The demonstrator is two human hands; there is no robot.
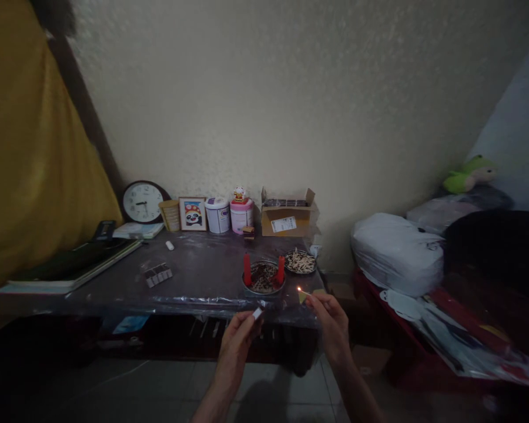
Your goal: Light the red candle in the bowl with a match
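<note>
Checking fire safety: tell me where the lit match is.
The lit match is in the right hand, just off the table's front edge, near the right red candle.

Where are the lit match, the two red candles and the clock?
lit match (pixel 302 292), head view, on the thin stick just beside the flame.
left red candle (pixel 247 269), head view, on the middle of its body.
right red candle (pixel 281 269), head view, on the middle of its body.
clock (pixel 141 202), head view, on the white face.

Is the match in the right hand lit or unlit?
Lit: a small flame glows at the tip of the match held by the right hand.
</note>
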